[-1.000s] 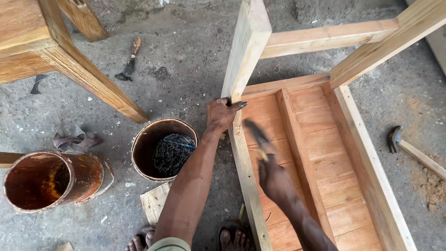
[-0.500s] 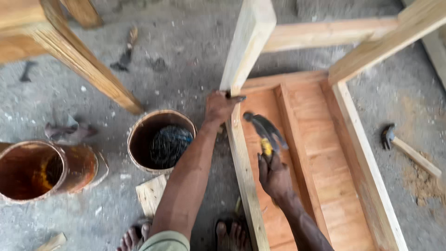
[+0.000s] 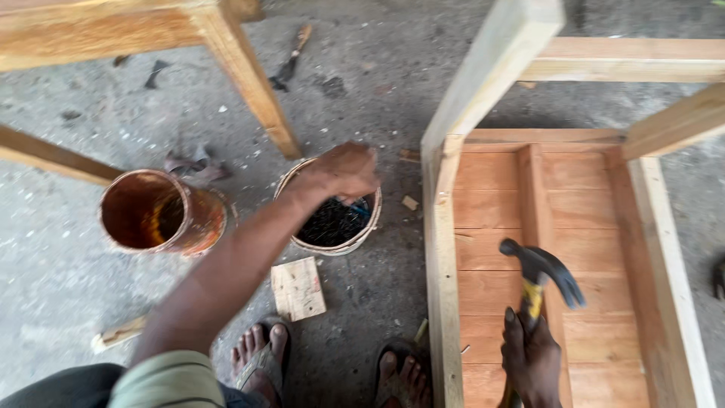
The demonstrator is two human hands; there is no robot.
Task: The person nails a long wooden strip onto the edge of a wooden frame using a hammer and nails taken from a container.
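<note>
A single head-worn camera looks steeply down at close range onto the grey concrete floor (image 3: 68, 279), pale wooden frame (image 3: 442, 249) at right, bare feet along the bottom edge.

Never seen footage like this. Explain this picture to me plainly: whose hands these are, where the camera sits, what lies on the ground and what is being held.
The camera sits on a person's head and looks down, so both arms and the sandalled feet at the bottom edge are that person's own. The right hand grips a claw hammer over a pale wooden frame lying on the concrete floor. The left hand reaches over a round tin full of dark nails; whether its fingers grip any is hidden. Beside that lie a rusty empty can and a small wood offcut. A wooden table leg stands behind.
</note>
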